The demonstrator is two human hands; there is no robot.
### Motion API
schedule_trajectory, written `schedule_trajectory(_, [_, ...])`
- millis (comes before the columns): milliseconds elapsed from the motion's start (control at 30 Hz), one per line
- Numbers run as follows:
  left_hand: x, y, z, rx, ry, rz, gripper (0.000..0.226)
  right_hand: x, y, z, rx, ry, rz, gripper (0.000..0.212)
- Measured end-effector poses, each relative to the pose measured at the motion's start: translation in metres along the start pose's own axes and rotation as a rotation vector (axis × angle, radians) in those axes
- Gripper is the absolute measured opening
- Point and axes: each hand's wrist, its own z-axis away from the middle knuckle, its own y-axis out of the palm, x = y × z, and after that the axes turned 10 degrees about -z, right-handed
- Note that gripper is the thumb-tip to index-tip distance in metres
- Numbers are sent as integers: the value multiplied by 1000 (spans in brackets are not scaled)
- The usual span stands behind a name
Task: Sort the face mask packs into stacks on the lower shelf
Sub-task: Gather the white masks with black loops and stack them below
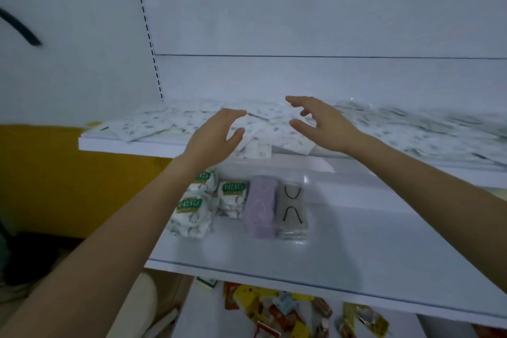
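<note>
Many flat white patterned face mask packs (153, 125) lie scattered across the upper shelf (123, 145). My left hand (214, 136) and my right hand (321, 123) hover over the middle of that spread, fingers apart, holding nothing. On the lower shelf (356, 250), beneath my left forearm, stand stacks of white packs with green labels (192, 214), another green-label stack (233, 197), a purple pack stack (260, 206) and a grey pack stack with black ear loops (292, 208).
A yellow panel (55, 178) lies to the left of the shelves. Below the lower shelf, colourful small packets (274, 310) are piled up. The white back wall has a slotted upright (149, 35).
</note>
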Motion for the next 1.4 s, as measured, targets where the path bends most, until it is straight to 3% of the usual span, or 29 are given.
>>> schedule_trajectory(267, [47,30,-51,111,-91,-49,43,-58,19,-72,71,78,-18,49])
schedule_trajectory(567, [95,34,-91,120,-54,3,39,-47,21,-127,113,60,-49,47])
schedule_trajectory(767, [103,45,-122,190,23,82,35,-29,35,-132,341,170,23,58])
schedule_trajectory(1000, [88,45,-160,190,190,144,37,-52,-5,-122,151,331,45,55])
schedule_trajectory(1200, [22,64,-202,261,375,193,37,-90,-74,-57,-59,570,104,52])
schedule_trajectory(1400, [-58,90,-228,335,428,156,38,-144,-140,-16,-66,679,158,55])
